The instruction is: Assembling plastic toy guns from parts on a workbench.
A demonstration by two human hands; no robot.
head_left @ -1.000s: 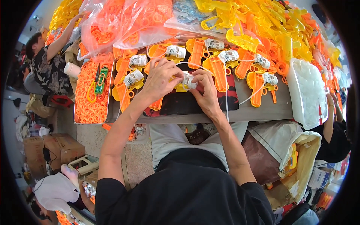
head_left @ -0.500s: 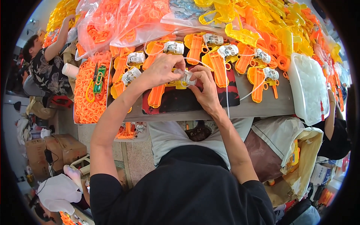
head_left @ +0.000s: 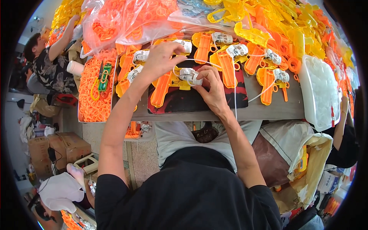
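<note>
In the head view, just above the middle of the frame, both hands meet over an orange toy gun shell lying on a dark red mat. The right hand pinches a small white motor unit seated in the shell, fingers closed on it. The left hand curls above it with its fingertips down at the same spot; whether it grips anything I cannot tell.

A thin white tube loops from the unit down across the mat toward the table edge. My judgement: a wrist could snag that loop and drag the unit out of its seat, or kink the tube.

More half-built shells lie just beside it, centre and upper right, so a stray elbow may knock them askew. The bin of orange rings, centre left, stands near the left forearm and could be nudged.
</note>
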